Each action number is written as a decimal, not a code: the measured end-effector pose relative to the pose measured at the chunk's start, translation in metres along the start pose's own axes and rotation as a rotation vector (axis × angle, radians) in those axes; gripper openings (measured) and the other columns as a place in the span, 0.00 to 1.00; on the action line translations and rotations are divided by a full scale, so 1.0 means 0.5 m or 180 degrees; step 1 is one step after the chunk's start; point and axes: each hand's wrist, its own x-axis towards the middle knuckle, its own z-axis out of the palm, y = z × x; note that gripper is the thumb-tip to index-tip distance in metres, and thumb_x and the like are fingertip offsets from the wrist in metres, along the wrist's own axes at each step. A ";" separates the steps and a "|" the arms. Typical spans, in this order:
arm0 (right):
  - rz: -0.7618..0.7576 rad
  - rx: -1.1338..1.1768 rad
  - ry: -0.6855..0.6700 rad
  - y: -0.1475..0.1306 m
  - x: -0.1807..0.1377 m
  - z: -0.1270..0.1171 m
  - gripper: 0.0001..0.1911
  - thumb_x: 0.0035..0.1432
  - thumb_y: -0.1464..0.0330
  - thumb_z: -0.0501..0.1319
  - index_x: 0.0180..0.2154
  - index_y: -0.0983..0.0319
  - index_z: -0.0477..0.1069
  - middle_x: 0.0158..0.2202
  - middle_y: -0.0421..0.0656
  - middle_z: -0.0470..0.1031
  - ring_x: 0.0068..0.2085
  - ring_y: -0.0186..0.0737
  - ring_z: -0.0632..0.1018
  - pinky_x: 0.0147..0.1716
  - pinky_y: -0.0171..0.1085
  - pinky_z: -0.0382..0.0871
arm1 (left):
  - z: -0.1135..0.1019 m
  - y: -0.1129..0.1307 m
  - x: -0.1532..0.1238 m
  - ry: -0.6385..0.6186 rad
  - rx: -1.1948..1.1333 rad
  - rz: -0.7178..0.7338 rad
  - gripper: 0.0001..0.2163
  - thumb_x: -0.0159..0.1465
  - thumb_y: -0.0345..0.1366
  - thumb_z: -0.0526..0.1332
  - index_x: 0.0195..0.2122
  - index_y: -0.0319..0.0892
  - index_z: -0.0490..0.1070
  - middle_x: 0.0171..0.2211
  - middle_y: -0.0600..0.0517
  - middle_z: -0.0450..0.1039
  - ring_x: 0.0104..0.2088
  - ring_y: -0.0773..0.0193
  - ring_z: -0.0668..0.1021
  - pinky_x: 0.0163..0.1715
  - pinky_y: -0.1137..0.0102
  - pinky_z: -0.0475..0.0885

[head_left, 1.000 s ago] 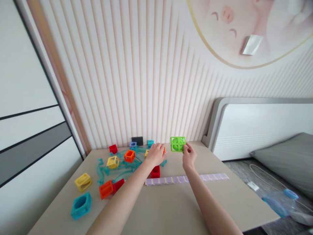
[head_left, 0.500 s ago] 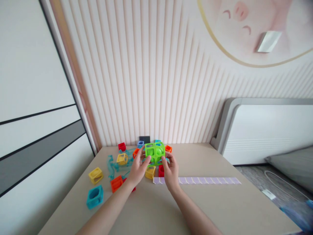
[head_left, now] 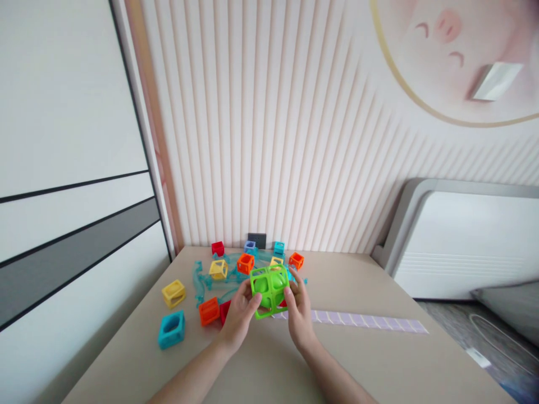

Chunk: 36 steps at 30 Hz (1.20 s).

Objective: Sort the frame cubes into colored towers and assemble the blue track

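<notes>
Between my two hands is a bright green openwork toy block (head_left: 270, 288), tilted and raised above the table, with rounded green shapes inside its frame. My left hand (head_left: 241, 314) grips its left side, thumb on the near face. On the right side, my right hand (head_left: 300, 307) holds it with the thumb at the edge and fingers behind. A red block behind the green one is mostly hidden. Close to my left hand are an orange block (head_left: 209, 311) and a partly covered red block (head_left: 224, 310).
Left on the table (head_left: 353, 359) are a blue block (head_left: 172, 330) and yellow block (head_left: 173, 293). Translucent teal track pieces (head_left: 199, 283) spread among other coloured blocks at the back. A purple marked strip (head_left: 362, 320) lies to the right. The ribbed wall (head_left: 269, 140) bounds the far edge.
The green block has come lower and nearer and is tilted differently, still in both hands. My view has turned slightly left, and more of the back blocks show.
</notes>
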 end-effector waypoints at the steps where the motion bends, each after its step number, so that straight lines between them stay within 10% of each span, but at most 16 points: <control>1: 0.0055 -0.0008 -0.0007 -0.002 0.002 -0.002 0.30 0.62 0.50 0.62 0.61 0.56 0.66 0.43 0.46 0.80 0.41 0.46 0.80 0.33 0.38 0.75 | 0.000 -0.001 -0.004 0.0001 0.0008 0.0005 0.22 0.62 0.51 0.66 0.51 0.43 0.70 0.51 0.43 0.77 0.51 0.49 0.80 0.42 0.60 0.79; 9: 0.0158 -0.0115 -0.0075 -0.022 0.014 -0.008 0.25 0.56 0.49 0.66 0.49 0.58 0.80 0.42 0.46 0.82 0.43 0.50 0.80 0.44 0.45 0.76 | -0.008 -0.016 -0.010 -0.0153 -0.0463 -0.0062 0.19 0.64 0.46 0.66 0.53 0.44 0.70 0.50 0.45 0.78 0.51 0.52 0.79 0.49 0.60 0.75; 16: 0.0386 0.0049 -0.0200 -0.021 0.004 -0.008 0.28 0.56 0.50 0.67 0.53 0.59 0.76 0.41 0.45 0.81 0.33 0.42 0.78 0.27 0.36 0.74 | -0.004 -0.004 -0.009 -0.0222 -0.0805 -0.0150 0.20 0.63 0.47 0.66 0.53 0.44 0.71 0.48 0.45 0.79 0.50 0.52 0.80 0.47 0.60 0.75; 36: 0.1032 0.0818 0.0064 0.009 0.007 -0.008 0.23 0.56 0.47 0.64 0.39 0.58 0.80 0.30 0.42 0.79 0.29 0.42 0.75 0.27 0.37 0.71 | -0.004 -0.012 -0.020 0.0129 -0.1898 -0.0822 0.17 0.60 0.45 0.68 0.47 0.43 0.79 0.45 0.47 0.82 0.51 0.49 0.79 0.52 0.58 0.72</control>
